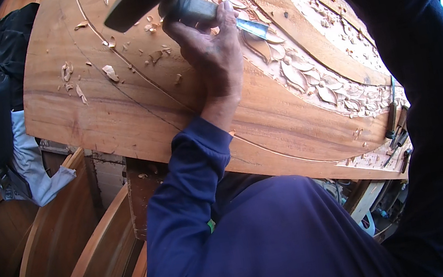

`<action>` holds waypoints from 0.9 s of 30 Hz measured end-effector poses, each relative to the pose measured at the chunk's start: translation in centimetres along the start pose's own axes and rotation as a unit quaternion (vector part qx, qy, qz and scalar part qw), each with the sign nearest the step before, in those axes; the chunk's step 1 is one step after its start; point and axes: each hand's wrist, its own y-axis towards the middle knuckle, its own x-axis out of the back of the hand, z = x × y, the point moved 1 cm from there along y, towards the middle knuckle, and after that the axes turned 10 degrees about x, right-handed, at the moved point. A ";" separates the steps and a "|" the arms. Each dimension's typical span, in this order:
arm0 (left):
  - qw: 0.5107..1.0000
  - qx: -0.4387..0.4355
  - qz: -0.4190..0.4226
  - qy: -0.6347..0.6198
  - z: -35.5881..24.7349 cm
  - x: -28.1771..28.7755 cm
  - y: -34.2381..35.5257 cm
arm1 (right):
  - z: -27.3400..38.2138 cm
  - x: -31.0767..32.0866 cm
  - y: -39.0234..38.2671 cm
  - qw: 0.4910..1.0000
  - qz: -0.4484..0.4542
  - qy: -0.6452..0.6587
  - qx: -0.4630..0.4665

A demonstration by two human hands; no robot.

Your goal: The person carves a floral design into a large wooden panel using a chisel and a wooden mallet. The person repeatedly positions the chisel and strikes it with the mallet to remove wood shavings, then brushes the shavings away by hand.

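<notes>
Left hand: the left hand [214, 52] comes up from the lower edge in a dark blue sleeve [192, 172]; its grip is pressed together around the handle of a carving chisel [213, 15], fingers wrapped over the top.
Chisel: it lies slanted across the panel, grey handle toward the upper left, steel blade running down to the right; the tip touches the wood at the edge of the carved flower band.
Right hand: only the arm shows, arching in from the right rim to the top edge; the hand itself is cut off at the top, so I cannot tell how its grip stands.
Mallet: a dark wooden mallet [142, 0] hangs at the top of the view, just above the chisel's handle end — whether it touches the handle cannot be told.
Panel: a large curved wooden panel [112, 109] of reddish-brown wood, with scribed arc lines on the plain left part.
Carving: a band of flowers and leaves [311, 81] in relief sweeps from the top centre down to the right.
Chips: pale wood chips [109, 72] lie scattered on the plain wood left of the hand.
Spare tools: several slim carving tools [394, 122] rest at the panel's lower right edge.
Below: curved wooden pieces [78, 260] stand stacked at lower left — beside them a grey cloth [35, 168].
</notes>
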 end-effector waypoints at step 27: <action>0.995 0.060 0.043 -0.074 -0.2 0.8 -0.2 | 0.7 0.0 -0.3 0.999 0.033 0.005 0.017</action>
